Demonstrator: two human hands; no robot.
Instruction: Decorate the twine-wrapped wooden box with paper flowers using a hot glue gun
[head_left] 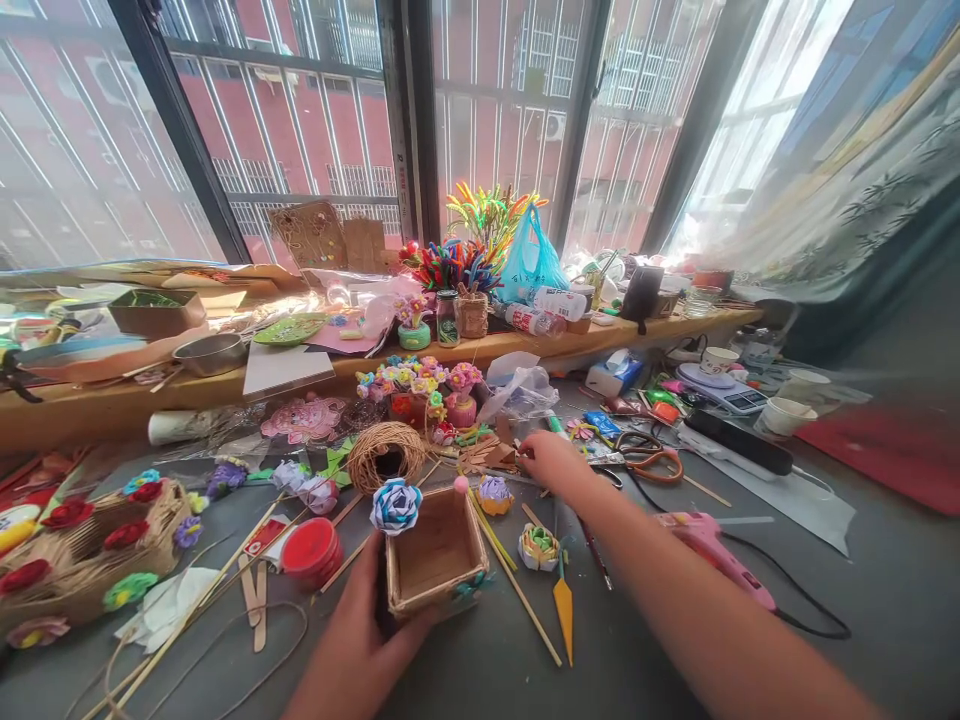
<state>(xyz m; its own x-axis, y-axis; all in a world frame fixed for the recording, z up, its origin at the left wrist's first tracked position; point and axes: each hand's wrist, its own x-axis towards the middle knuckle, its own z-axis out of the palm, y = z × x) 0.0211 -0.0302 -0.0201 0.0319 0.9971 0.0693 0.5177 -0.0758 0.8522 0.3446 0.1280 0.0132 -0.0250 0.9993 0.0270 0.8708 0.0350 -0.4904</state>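
Note:
My left hand is wrapped round the left side of a small open-topped brown box with cord-like edging. A blue-and-white folded paper rose sits at its far left corner, and a pink bead at the far right corner. Stretched forward across the table, my right hand has its fingers drawn together beside a pile of brown cut pieces. What those fingertips hold, if anything, is too small to make out. Near the box lie a purple paper rose and a green-and-cream one.
A pink glue gun with its cable lies under my right forearm's side. Orange-handled scissors, a twine coil, a red tub, thin sticks and a flower-decorated box surround the work. A cluttered ledge runs below the window.

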